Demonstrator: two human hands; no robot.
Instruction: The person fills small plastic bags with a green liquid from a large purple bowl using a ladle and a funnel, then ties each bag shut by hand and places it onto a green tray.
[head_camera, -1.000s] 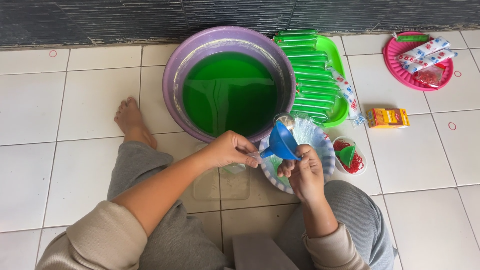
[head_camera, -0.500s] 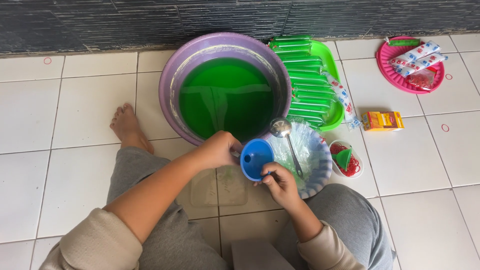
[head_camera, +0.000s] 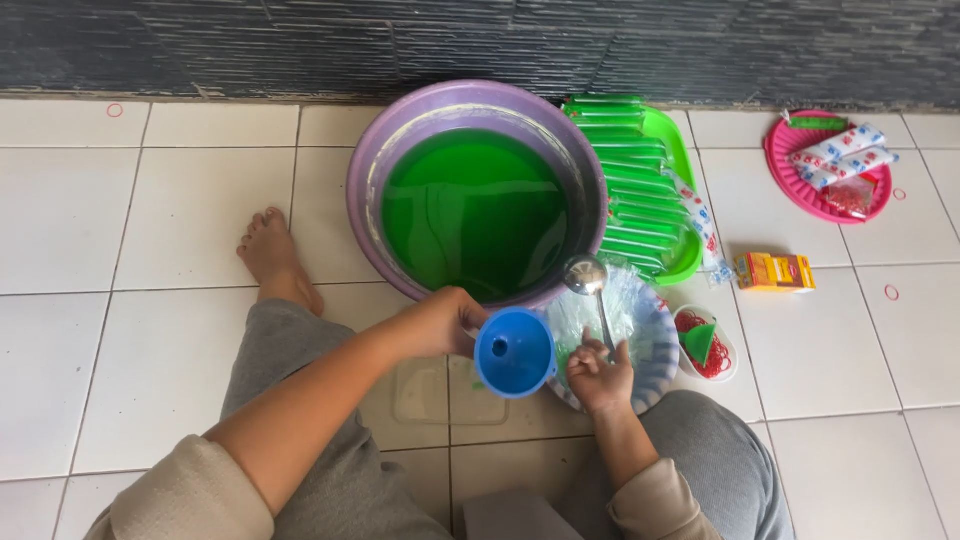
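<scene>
Funnel (head_camera: 514, 352), blue plastic, sits mouth-up in front of the purple basin (head_camera: 372, 170) of green liquid, and I keep my left hand (head_camera: 443, 322) closed on its near rim. I judge it light, stiff and probably slick when wet, so the rim looks like the safest hold. My right hand (head_camera: 600, 378) grips the handle of the metal ladle (head_camera: 590, 283), whose bowl rests over the plate of clear bags (head_camera: 652, 330). I am sitting on a white tiled floor (head_camera: 150, 230) beside a dark wall, with a green tray of filled tubes (head_camera: 622, 180) near the basin.
</scene>
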